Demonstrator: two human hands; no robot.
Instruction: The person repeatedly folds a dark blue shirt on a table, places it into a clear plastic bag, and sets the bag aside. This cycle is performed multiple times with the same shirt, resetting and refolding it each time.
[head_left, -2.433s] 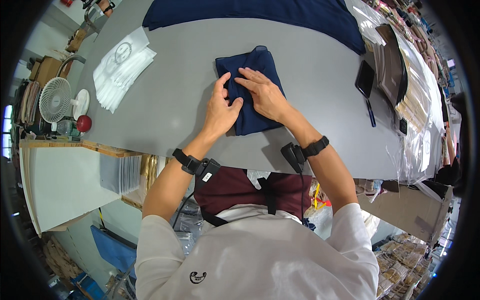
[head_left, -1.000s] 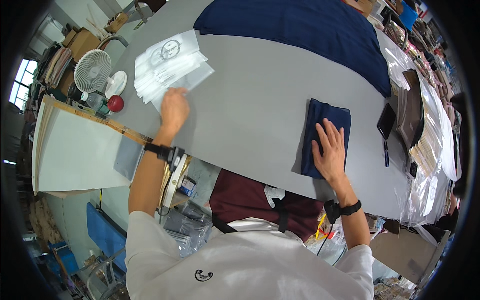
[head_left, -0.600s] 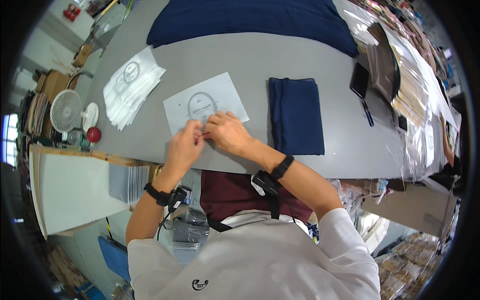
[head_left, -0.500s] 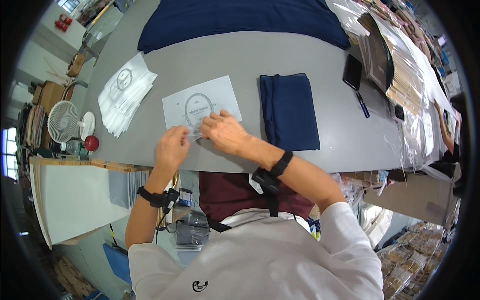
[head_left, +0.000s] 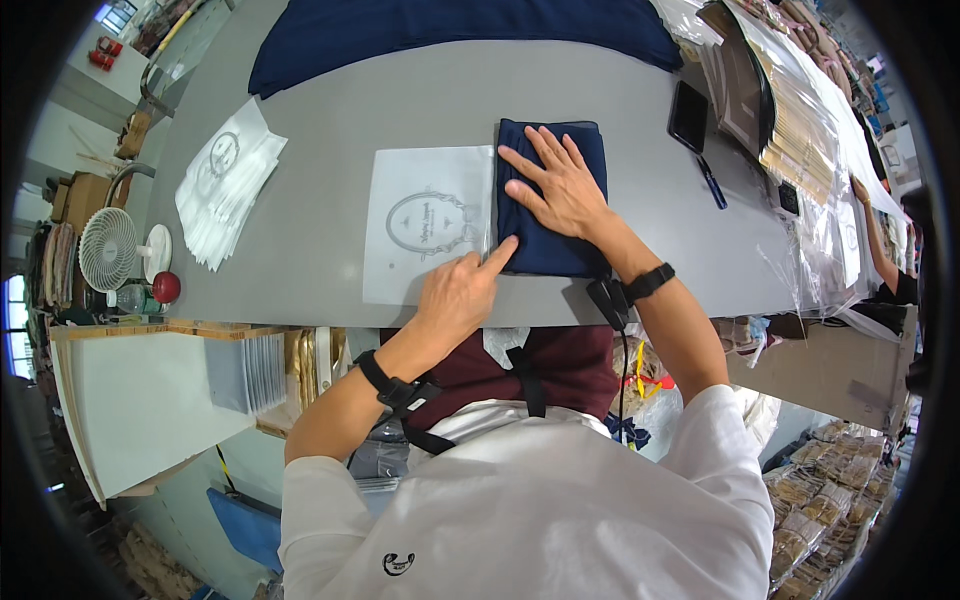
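Observation:
A folded navy cloth [head_left: 545,250] lies on the grey table in front of me. My right hand [head_left: 562,195] rests palm down on it, fingers spread. My left hand [head_left: 462,295] is at the cloth's near left corner, its index finger stretched out to touch the cloth edge and its other fingers curled; the thumb is hidden. Partly under this left hand, a frosted plastic bag [head_left: 400,190] with a grey oval print lies flat, its right edge against the cloth's left edge. Whether the cloth is inside the bag's mouth, I cannot tell.
A fanned pile of similar bags [head_left: 215,215] lies at left, by a white fan [head_left: 108,250] and a red ball-like object [head_left: 166,287]. A larger navy cloth [head_left: 460,25] spans the far edge. A phone [head_left: 688,115], a pen [head_left: 712,183] and plastic-wrapped stacks [head_left: 800,130] occupy the right.
The bag has been turned and set beside the folded cloth. My right hand has moved right from the bag onto the cloth; my left hand has shifted right to the cloth's corner.

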